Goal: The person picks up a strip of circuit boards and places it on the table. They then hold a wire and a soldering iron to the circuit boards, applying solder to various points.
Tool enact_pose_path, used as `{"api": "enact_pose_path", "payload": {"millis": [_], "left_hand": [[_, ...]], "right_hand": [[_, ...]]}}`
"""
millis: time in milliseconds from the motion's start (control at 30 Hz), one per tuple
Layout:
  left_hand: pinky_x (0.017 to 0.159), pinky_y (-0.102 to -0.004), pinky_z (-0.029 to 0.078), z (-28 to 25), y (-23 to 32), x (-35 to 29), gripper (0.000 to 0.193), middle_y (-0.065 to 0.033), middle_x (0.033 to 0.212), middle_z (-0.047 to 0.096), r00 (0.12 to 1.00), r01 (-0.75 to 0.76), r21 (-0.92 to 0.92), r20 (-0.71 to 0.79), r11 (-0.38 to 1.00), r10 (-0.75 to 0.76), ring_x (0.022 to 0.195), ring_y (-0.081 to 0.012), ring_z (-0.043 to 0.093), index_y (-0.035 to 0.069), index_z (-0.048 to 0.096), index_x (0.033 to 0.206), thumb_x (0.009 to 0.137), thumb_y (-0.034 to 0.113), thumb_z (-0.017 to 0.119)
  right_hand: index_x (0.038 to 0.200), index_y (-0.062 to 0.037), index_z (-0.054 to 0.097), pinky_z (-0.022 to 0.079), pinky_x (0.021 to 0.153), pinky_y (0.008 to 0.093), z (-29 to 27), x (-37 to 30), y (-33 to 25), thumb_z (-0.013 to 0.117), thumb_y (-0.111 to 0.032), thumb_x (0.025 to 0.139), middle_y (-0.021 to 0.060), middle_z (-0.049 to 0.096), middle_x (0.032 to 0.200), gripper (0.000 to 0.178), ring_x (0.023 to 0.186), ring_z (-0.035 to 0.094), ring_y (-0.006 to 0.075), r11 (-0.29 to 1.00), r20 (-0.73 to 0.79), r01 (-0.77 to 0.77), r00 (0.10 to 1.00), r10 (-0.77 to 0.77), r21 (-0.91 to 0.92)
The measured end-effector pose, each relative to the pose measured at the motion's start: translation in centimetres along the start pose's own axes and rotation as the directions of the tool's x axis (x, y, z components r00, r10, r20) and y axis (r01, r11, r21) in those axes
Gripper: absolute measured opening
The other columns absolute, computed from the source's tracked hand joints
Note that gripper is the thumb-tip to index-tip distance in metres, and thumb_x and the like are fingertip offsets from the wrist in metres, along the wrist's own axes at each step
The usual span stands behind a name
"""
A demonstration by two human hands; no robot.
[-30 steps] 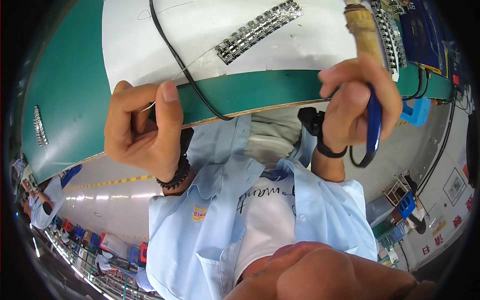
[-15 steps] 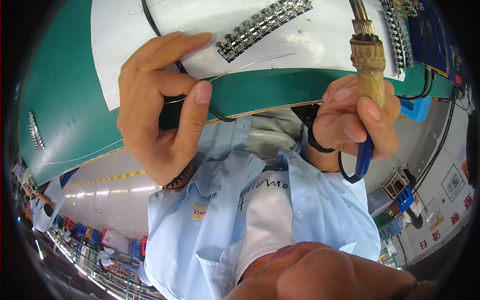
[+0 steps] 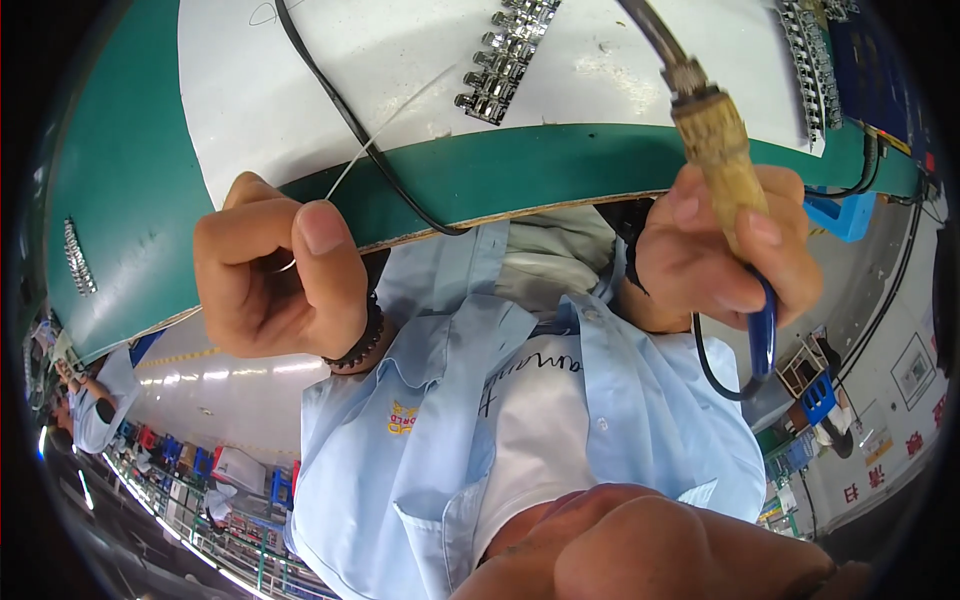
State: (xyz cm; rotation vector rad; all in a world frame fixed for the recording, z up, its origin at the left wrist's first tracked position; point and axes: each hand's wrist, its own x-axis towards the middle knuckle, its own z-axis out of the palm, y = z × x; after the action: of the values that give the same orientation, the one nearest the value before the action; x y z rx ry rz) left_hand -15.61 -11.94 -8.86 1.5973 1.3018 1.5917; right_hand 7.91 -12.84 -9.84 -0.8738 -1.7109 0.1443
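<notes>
Row of shiny metal parts (image 3: 507, 62) now sits steeper on the white sheet (image 3: 300, 110) than half a second ago; thin wire (image 3: 410, 104), which ran along the front of the worktop (image 3: 130, 180), now slants up over the black cable (image 3: 343, 104), free end just beside the row's near end, contact can't be told; left hand (image 3: 265, 300) has curled from spread fingers, its grip pinching the wire between thumb and forefinger; right hand (image 3: 695, 255) has its grip wrapped round the soldering iron (image 3: 715, 135), now leaning left, tip out of frame; net effect: wire and row line up, iron angled over the same sheet; containers: coloured bins (image 3: 202, 462) far behind, contents too small to tell; blue plastic item (image 3: 843, 215) under the worktop's right side, bin or stool unclear.
</notes>
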Motion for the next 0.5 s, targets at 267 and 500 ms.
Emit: {"api": "enact_pose_path", "payload": {"millis": [267, 500], "left_hand": [[0.047, -0.0228, 0.017, -0.1, -0.7, -0.3, 0.027, 0.0028, 0.050, 0.041, 0.993, -0.104, 0.017, -0.046, 0.994, 0.105, 0.047, -0.0053, 0.029, 0.004, 0.048, 0.069, 0.079, 0.007, 0.074], [0.047, -0.0229, 0.018, 0.3, -0.5, -0.3, 0.028, 0.0033, 0.050, 0.042, 0.993, -0.108, 0.084, -0.038, 0.991, 0.111, 0.047, -0.0054, 0.028, 0.004, 0.049, 0.069, 0.079, 0.008, 0.075]], "right_hand": [[0.100, -0.0035, 0.052, 0.036, 0.048, 0.0277, -0.1, -1.6, -0.6, 0.041, -0.039, 0.100, 0.0065, 0.052, 0.065, 0.037, 0.058, 0.045, 0.0149, 0.962, -0.061, -0.125, 0.988, 0.144, 0.241], [0.098, -0.0034, 0.053, 0.036, 0.049, 0.0268, 0.1, -0.8, -0.9, 0.044, -0.037, 0.100, 0.0046, 0.053, 0.062, 0.035, 0.057, 0.046, 0.0136, 0.955, 0.026, -0.196, 0.980, 0.195, 0.222]]}}
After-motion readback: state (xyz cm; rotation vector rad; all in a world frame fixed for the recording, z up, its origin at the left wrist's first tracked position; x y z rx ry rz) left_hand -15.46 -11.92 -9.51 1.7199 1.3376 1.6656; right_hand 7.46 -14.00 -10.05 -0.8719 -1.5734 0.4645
